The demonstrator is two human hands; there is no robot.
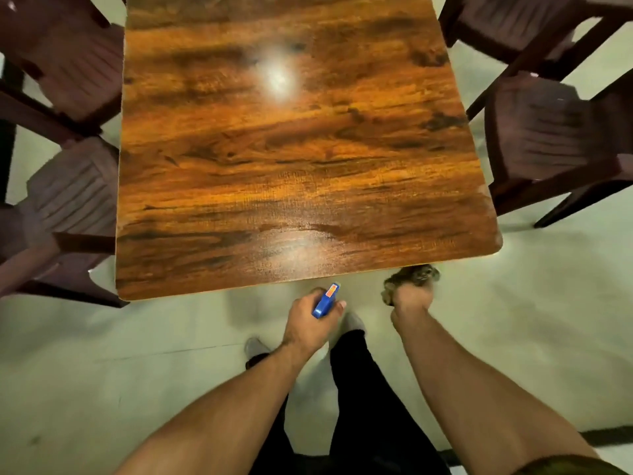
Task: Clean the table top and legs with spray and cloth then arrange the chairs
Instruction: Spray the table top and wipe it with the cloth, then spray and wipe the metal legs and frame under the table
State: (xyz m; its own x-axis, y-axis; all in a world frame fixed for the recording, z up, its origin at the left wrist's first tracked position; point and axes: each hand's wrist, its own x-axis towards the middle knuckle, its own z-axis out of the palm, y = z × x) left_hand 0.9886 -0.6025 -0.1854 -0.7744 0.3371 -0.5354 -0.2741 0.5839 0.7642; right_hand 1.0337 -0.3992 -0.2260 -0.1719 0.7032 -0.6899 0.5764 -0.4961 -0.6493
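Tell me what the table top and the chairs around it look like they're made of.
Table top: probably wood-grain laminate or varnished wood, glossy, since a light reflects brightly off it. Chairs: likely moulded plastic, dark brown, dull finish, with ribbed one-piece seats.

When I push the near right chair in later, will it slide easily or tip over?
It will probably slide: the chair looks like moulded plastic, so it is likely light, and the floor looks smooth. Pushed high up, it might tip rather than glide.
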